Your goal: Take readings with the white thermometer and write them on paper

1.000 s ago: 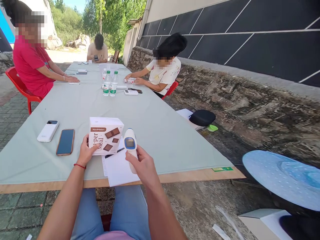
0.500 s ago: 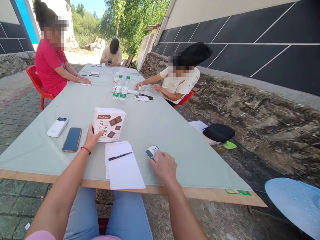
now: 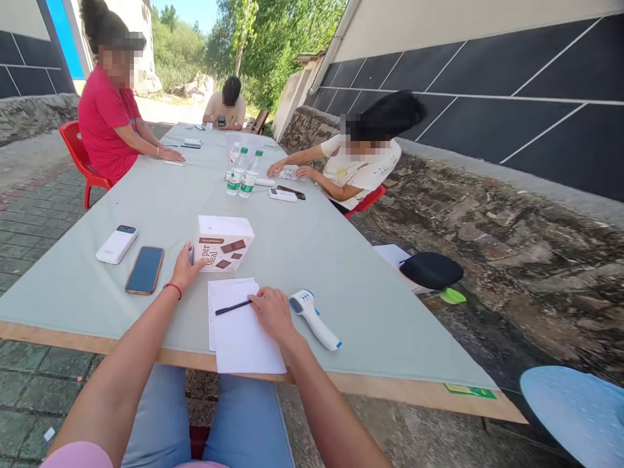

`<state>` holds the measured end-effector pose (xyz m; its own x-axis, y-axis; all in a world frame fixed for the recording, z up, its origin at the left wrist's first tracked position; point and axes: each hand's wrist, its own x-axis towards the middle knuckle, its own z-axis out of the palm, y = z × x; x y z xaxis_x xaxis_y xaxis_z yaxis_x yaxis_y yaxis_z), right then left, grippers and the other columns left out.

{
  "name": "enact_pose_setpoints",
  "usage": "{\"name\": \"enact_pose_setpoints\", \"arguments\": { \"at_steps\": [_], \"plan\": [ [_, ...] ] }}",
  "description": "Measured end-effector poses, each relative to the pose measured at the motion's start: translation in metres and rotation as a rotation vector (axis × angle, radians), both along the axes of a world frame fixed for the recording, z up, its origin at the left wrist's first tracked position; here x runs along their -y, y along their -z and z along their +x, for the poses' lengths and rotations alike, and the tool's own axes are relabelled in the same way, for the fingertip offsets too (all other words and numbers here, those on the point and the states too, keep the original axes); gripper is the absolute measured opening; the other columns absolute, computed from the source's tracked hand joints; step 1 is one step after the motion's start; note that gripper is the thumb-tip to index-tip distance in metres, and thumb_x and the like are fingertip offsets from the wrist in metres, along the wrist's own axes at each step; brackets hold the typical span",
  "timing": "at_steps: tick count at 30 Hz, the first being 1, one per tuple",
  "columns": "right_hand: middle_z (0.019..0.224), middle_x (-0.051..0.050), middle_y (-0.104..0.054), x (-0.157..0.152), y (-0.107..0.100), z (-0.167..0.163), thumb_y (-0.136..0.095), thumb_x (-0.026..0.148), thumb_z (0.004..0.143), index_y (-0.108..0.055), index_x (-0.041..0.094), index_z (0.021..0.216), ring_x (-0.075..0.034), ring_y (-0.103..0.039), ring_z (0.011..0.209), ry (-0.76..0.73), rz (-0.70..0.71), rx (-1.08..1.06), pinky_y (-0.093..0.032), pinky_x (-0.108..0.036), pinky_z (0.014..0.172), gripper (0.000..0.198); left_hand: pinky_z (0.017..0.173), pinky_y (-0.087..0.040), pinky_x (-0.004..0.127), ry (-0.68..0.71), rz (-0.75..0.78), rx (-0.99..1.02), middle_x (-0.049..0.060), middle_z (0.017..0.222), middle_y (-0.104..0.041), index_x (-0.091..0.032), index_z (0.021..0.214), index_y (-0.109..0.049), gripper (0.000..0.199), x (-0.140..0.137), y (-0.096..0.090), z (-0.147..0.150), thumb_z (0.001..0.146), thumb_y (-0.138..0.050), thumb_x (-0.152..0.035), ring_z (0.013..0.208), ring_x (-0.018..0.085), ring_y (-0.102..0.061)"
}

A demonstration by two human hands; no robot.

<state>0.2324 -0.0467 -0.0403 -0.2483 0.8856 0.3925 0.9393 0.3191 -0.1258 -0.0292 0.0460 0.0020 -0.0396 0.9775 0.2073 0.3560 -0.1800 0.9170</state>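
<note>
My left hand (image 3: 186,270) grips the left edge of a white and brown meal box (image 3: 225,244), thumb across its front; the box rests on the table. My right hand (image 3: 273,313) is over a sheet of white paper (image 3: 248,344), its fingertips closed on the right end of a black pen (image 3: 229,309) lying there. Just right of that hand, a white and blue infrared thermometer (image 3: 316,322) lies untouched on its side. A phone (image 3: 145,270) and a white power bank (image 3: 117,244) lie left of my left hand.
Two water bottles (image 3: 242,174) stand mid-table, near another white power bank (image 3: 282,195) and a dark phone. One person (image 3: 110,110) sits at the left, another (image 3: 363,159) at the right, a third (image 3: 225,107) at the far end. A light-blue rounded surface (image 3: 575,409) is at lower right.
My right hand has let go of the thermometer and moved left onto the pen. The box, still in my left hand, has turned and tilted slightly, showing more of its top.
</note>
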Motion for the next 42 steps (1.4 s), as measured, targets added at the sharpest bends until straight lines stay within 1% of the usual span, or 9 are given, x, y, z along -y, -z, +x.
{"name": "enact_pose_setpoints", "arguments": {
  "at_steps": [4, 7, 11, 18, 23, 27, 31, 35, 42],
  "plan": [
    [0.089, -0.005, -0.064, -0.008, -0.007, 0.013, -0.056, 0.017, 0.09, -0.072, 0.027, 0.093, -0.021, -0.051, 0.086, -0.184, -0.05, 0.102, -0.034, -0.035, 0.084, 0.02, 0.102, -0.037, 0.047, -0.176, -0.045, -0.262, 0.011, 0.118, -0.054, -0.02, 0.11, -0.055, 0.039, 0.029, 0.014, 0.0, 0.074, -0.069, -0.027, 0.118, 0.03, -0.048],
    [0.088, -0.005, -0.065, -0.007, -0.012, 0.02, -0.052, 0.018, 0.093, -0.07, 0.024, 0.094, -0.02, -0.052, 0.086, -0.241, -0.063, 0.13, -0.034, -0.034, 0.083, 0.019, 0.101, -0.038, 0.046, -0.054, 0.01, -0.428, 0.009, 0.115, -0.053, -0.022, 0.096, -0.061, 0.021, 0.056, 0.02, 0.004, 0.076, -0.068, -0.025, 0.113, 0.028, -0.05],
    [0.09, -0.007, -0.065, -0.001, -0.01, 0.017, -0.047, 0.019, 0.095, -0.067, 0.021, 0.096, -0.021, -0.053, 0.087, -0.198, -0.058, 0.093, -0.033, -0.033, 0.08, 0.02, 0.108, -0.029, 0.05, 0.095, 0.146, -0.604, 0.008, 0.121, -0.051, -0.028, 0.109, -0.065, 0.029, 0.08, 0.017, 0.012, 0.08, -0.065, -0.026, 0.12, 0.027, -0.046],
    [0.09, -0.007, -0.065, 0.009, -0.013, 0.022, -0.043, 0.02, 0.094, -0.066, 0.022, 0.092, -0.023, -0.053, 0.087, -0.147, -0.128, 0.019, -0.034, -0.035, 0.081, 0.022, 0.112, -0.02, 0.054, 0.147, 0.142, -0.686, 0.008, 0.118, -0.054, -0.027, 0.1, -0.07, 0.02, 0.086, 0.013, 0.016, 0.081, -0.065, -0.032, 0.118, 0.028, -0.047],
    [0.082, -0.006, -0.063, 0.01, -0.036, 0.016, -0.045, 0.03, 0.09, -0.061, 0.022, 0.087, -0.021, -0.054, 0.079, -0.082, -0.109, -0.336, -0.04, -0.034, 0.076, 0.018, 0.113, -0.018, 0.054, 0.164, 0.128, -0.648, 0.009, 0.119, -0.053, -0.024, 0.098, -0.07, 0.031, 0.085, 0.014, 0.019, 0.068, -0.076, -0.033, 0.119, 0.031, -0.046],
    [0.067, 0.001, -0.057, 0.008, -0.048, -0.03, -0.053, 0.036, 0.075, -0.055, 0.022, 0.076, -0.016, -0.05, 0.063, 0.039, -0.19, -0.837, -0.041, -0.029, 0.063, 0.014, 0.114, -0.018, 0.052, 0.157, 0.129, -0.695, 0.01, 0.12, -0.053, -0.023, 0.1, -0.069, 0.035, 0.085, 0.013, 0.019, 0.068, -0.076, -0.036, 0.121, 0.031, -0.045],
    [0.057, 0.004, -0.052, 0.0, -0.039, -0.078, -0.054, 0.033, 0.063, -0.053, 0.021, 0.066, -0.013, -0.046, 0.055, 0.071, -0.364, -1.179, -0.04, -0.027, 0.054, 0.012, 0.113, -0.02, 0.052, 0.162, 0.115, -0.692, 0.009, 0.119, -0.054, -0.023, 0.099, -0.069, 0.034, 0.084, 0.011, 0.018, 0.068, -0.076, -0.036, 0.121, 0.031, -0.045],
    [0.057, 0.003, -0.056, -0.003, -0.022, -0.099, -0.053, 0.037, 0.063, -0.054, 0.022, 0.062, -0.015, -0.049, 0.057, 0.169, -0.307, -1.246, -0.043, -0.028, 0.057, 0.015, 0.113, -0.02, 0.053, 0.182, 0.117, -0.64, 0.009, 0.119, -0.054, -0.024, 0.096, -0.069, 0.031, 0.084, 0.009, 0.018, 0.067, -0.077, -0.034, 0.123, 0.032, -0.043],
    [0.063, 0.002, -0.06, 0.003, -0.014, -0.097, -0.051, 0.038, 0.067, -0.056, 0.024, 0.063, -0.017, -0.055, 0.065, 0.151, -0.261, -1.136, -0.046, -0.029, 0.064, 0.016, 0.113, -0.021, 0.052, 0.186, 0.142, -0.676, 0.01, 0.122, -0.054, -0.024, 0.1, -0.069, 0.025, 0.085, 0.009, 0.02, 0.075, -0.068, -0.027, 0.124, 0.031, -0.043]
  ]
}}
